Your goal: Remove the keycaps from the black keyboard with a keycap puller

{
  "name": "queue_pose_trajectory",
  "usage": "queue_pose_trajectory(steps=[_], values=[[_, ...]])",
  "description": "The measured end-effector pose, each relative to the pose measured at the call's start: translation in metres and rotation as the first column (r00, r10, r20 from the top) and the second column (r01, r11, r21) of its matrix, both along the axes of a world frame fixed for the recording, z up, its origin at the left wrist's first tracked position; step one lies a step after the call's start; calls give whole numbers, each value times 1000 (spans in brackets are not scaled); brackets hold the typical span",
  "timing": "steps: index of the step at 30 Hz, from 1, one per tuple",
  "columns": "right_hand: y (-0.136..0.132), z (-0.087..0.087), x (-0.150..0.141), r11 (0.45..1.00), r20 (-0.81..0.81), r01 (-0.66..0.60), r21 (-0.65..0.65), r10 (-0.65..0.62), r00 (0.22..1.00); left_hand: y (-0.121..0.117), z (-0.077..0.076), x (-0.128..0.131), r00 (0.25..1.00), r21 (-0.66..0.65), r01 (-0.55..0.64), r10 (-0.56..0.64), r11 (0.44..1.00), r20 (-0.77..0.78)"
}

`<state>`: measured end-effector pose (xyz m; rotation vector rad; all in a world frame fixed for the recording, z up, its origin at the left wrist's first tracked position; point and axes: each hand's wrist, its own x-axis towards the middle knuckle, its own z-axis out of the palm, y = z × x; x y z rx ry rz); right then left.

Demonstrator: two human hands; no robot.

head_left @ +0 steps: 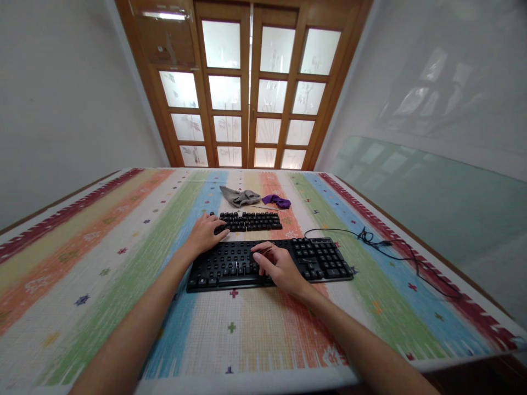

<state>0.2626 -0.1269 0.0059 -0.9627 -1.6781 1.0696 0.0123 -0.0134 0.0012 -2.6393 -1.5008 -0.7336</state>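
A black keyboard (230,263) lies on the table, many of its keycaps off and the small key posts bare; the number pad at the right still carries its caps. Behind it, loose black keycaps (255,221) are laid out in rows. My left hand (206,233) rests at the left end of these rows, thumb and fingers apart, fingertips at the end keycaps. Over the middle of the keyboard, my right hand (278,266) is closed in a pinch. Something thin seems to be between its fingers, too small to make out.
Behind the keycaps lie a grey cloth (241,196), a purple cloth (278,201) and a thin rod (263,208). The keyboard's black cable (395,255) runs loosely to the right. A striped tablecloth (111,263) covers the table; walls and glazed wooden doors (249,109) stand beyond.
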Motion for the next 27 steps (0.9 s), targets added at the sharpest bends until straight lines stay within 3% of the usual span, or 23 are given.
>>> queue_pose_trajectory(steps=[27], values=[[0,-5,-1,1000,5,-10,-4,10,1000,-3,-1,-2,999,-23,41,-41,999,-17]])
